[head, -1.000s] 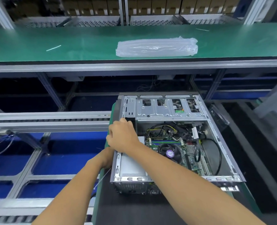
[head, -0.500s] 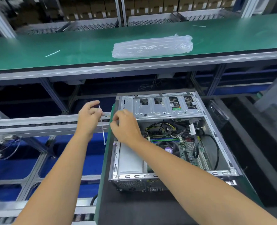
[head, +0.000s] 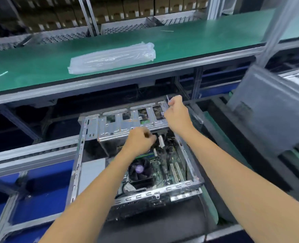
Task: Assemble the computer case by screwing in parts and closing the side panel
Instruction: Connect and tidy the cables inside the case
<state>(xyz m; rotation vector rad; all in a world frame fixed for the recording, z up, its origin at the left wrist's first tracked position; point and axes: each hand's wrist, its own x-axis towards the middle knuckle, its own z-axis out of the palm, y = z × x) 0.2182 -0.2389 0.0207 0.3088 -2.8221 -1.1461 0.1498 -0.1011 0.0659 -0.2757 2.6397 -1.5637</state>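
Both hands moved rightward: left hand (head: 141, 138) pinches cables inside the case (head: 178, 187); right hand (head: 177, 114) grips a white tie (head: 168, 99).
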